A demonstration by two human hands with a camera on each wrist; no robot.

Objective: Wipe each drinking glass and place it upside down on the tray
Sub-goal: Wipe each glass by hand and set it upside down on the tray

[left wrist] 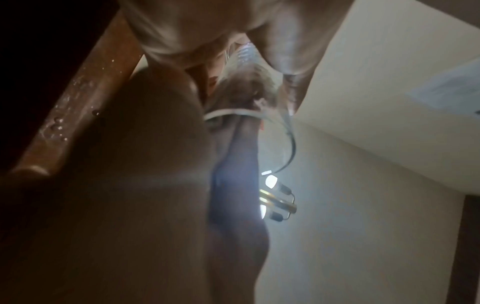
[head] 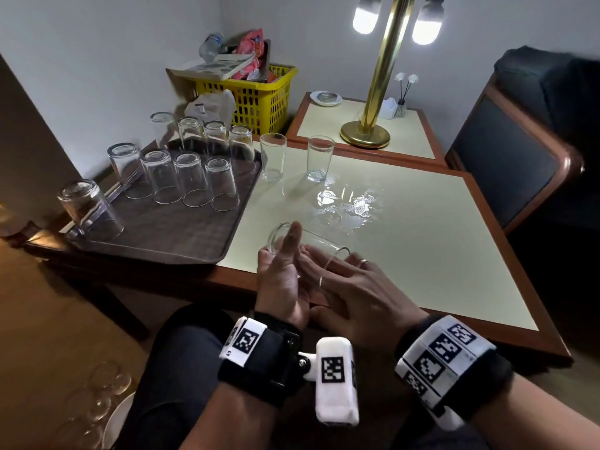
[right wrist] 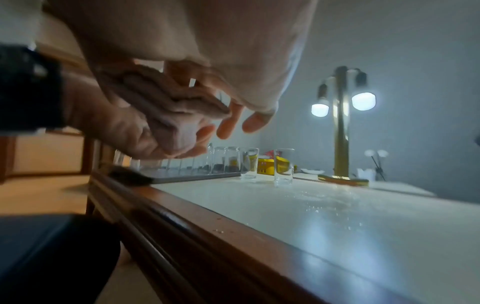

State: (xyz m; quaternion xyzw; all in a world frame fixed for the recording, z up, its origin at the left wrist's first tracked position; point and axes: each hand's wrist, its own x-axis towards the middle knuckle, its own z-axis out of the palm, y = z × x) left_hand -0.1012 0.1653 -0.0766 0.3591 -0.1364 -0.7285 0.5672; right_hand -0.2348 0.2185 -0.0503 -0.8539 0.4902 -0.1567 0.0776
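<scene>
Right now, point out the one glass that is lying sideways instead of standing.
The glass held between the left hand and right hand at the table's near edge. Every other glass stands, upright or inverted.
</scene>
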